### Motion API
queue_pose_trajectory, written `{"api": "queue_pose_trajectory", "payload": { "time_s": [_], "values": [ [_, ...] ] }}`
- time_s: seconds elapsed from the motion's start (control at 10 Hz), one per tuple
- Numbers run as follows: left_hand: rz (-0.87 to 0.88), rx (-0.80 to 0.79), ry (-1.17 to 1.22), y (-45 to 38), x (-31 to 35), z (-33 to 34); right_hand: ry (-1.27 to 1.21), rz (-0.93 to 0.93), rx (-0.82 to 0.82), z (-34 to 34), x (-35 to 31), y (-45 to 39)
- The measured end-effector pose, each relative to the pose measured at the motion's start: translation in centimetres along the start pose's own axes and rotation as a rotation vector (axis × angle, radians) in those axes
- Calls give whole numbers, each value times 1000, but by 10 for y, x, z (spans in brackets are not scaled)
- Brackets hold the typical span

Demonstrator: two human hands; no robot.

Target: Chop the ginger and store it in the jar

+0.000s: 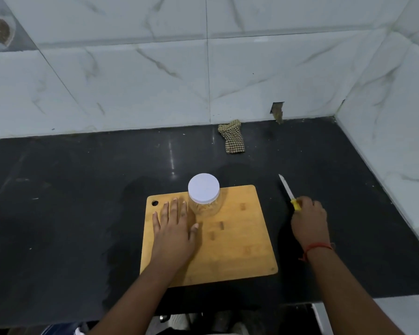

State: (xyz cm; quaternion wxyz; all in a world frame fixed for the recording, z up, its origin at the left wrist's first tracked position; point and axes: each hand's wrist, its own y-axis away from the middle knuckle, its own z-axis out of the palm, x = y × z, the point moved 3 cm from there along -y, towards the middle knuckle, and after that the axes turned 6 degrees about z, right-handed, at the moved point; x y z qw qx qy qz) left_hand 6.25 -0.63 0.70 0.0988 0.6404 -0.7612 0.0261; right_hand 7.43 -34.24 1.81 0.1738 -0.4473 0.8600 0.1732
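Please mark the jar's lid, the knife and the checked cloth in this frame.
jar's lid (203,188), head view, centre of the white top.
knife (286,187), head view, middle of the bare blade; the right hand (309,220) grips the yellow handle.
checked cloth (232,137), head view, middle of the crumpled fabric.

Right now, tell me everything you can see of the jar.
The jar is clear, plastic by the look of it, round, and closed with a white ribbed lid. It stands upright at the far edge of the wooden board, left of the middle. Pale yellowish strips, apparently the cut ginger, fill its lower part. The left hand lies flat on the board just beside it; whether they touch is unclear.
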Motion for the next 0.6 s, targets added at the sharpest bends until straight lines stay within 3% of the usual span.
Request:
{"api": "queue_pose_trajectory", "payload": {
  "time_s": [0.1, 0.2, 0.3, 0.5, 0.6],
  "values": [
    [-15, 7, 3, 5, -5, 3, -245, -212, -22, -11, -51, 10],
    [-37, -13, 7, 12, -7, 4, -254, -602, -16, -20, -117, 30],
    [-56, -28, 10, 20, -9, 2, -40, -821, -27, -17, -166, 44],
    [-116, -62, 0, 31, -10, -6, 209, -906, -67, -3, -188, 53],
    [-137, -45, 3, 37, -7, -11, 123, -879, -17, -9, -183, 56]
  ]
}}
